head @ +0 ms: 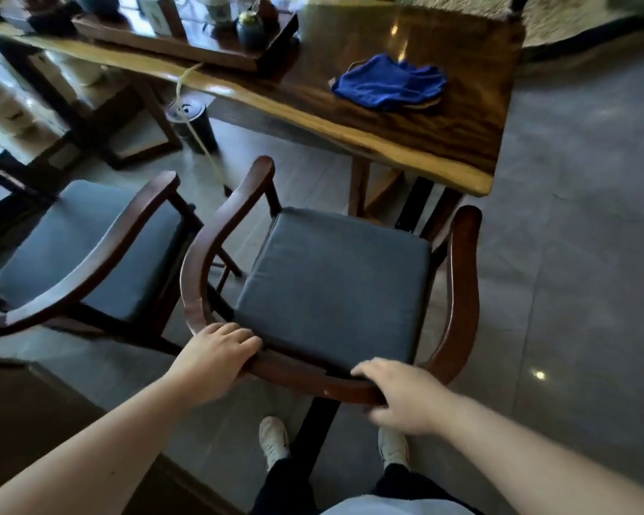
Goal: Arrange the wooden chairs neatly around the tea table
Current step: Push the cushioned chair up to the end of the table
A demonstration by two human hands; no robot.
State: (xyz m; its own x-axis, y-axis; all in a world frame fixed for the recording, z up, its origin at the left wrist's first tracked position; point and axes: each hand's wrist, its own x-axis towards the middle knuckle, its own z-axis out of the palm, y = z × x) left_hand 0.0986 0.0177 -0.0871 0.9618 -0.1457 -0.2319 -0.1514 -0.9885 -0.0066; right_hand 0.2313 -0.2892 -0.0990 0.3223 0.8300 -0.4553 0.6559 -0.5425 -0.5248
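Observation:
A dark wooden armchair [461, 276] with a grey seat cushion stands right in front of me, facing the tea table [406, 139]. Its front reaches the table's near edge. My left hand [216, 356] grips the left part of its curved back rail. My right hand [402, 394] grips the same rail further right. A second, matching chair [90, 250] stands to the left, turned at an angle, a short gap from the first chair's left arm.
On the table lie a blue cloth [391, 85] and a wooden tea tray [186, 42] with pots and cups. Under the table stands a dark round bin [192, 124] with a yellow hose. A dark cabinet edge [53, 403] sits at lower left. My feet are behind the chair.

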